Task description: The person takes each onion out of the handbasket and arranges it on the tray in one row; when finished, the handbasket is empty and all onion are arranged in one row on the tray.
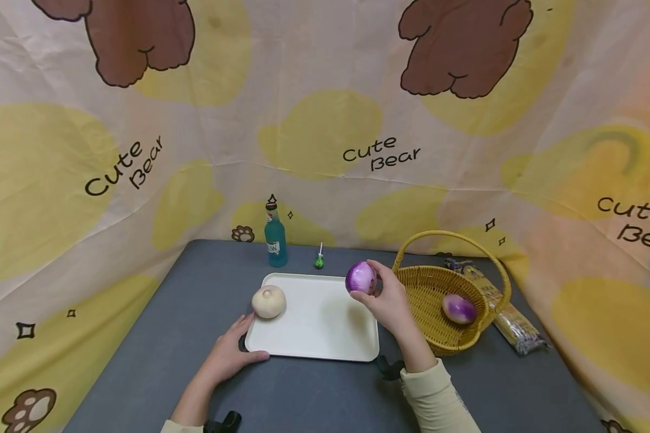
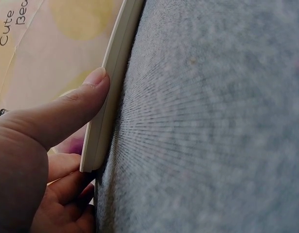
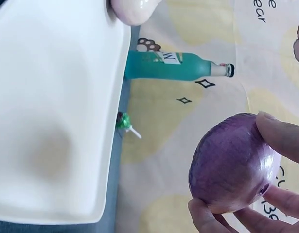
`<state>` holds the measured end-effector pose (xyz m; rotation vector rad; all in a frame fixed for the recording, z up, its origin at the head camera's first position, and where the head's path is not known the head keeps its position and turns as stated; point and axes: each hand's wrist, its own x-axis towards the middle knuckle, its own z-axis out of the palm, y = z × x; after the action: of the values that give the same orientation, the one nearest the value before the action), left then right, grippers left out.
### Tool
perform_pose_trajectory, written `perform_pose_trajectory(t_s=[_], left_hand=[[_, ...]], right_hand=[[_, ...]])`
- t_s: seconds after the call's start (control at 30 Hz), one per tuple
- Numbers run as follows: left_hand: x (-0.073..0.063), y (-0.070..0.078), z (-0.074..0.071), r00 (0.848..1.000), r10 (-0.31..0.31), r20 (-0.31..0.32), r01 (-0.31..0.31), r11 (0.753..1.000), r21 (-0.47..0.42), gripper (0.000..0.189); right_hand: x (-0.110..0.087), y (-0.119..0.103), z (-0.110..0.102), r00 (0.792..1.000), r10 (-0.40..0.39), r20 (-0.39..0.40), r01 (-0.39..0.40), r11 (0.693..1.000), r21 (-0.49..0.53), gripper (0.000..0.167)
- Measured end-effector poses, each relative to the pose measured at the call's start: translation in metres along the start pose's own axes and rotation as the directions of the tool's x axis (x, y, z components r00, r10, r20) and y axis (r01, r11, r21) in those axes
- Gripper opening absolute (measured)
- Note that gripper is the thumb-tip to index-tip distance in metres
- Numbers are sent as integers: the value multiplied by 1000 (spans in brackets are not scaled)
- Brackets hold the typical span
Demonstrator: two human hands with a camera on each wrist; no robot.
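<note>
My right hand [image 1: 389, 302] holds a glossy purple onion [image 1: 361, 278] between thumb and fingers, above the right end of a white rectangular tray [image 1: 314, 319]. The right wrist view shows this onion [image 3: 234, 165] close up, raised off the table. At the tray's front left corner, my left hand [image 1: 229, 353] grips the rim, thumb along the front edge and fingers by the left side. In the left wrist view, the thumb [image 2: 83, 97] presses against the tray's edge [image 2: 103, 124]. A pale round bulb-shaped vegetable [image 1: 269, 302] sits at the tray's left end, just beyond the left fingers.
Right of the tray stands a yellow wicker basket [image 1: 430, 337] with a tall handle, holding a white-and-purple vegetable [image 1: 459, 309]. A long clear packet [image 1: 514, 325] lies beyond it. Behind the tray are a blue-green bottle [image 1: 275, 240] and a green lollipop [image 1: 319, 261].
</note>
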<state>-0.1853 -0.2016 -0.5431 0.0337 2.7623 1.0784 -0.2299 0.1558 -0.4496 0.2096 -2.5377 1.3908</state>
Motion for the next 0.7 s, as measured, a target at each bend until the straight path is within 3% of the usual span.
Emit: perform_pose_trajectory(t_s=[0.23,0.5,0.7], left_hand=[[2,1,0,1000,7,-2,-7,1000,-2,112],[1,-2,0,1000,7,-2,-7,1000,-3,112],[1,-2,0,1000,7,-4,-7,1000,-4,113]], right_hand=[[2,-5,10,998,34,43,-37,998,55,78],[6,-6,22,998,-21,59,15,995,98,77],[9,-4,32,997,5,77,-12,996,92,76]])
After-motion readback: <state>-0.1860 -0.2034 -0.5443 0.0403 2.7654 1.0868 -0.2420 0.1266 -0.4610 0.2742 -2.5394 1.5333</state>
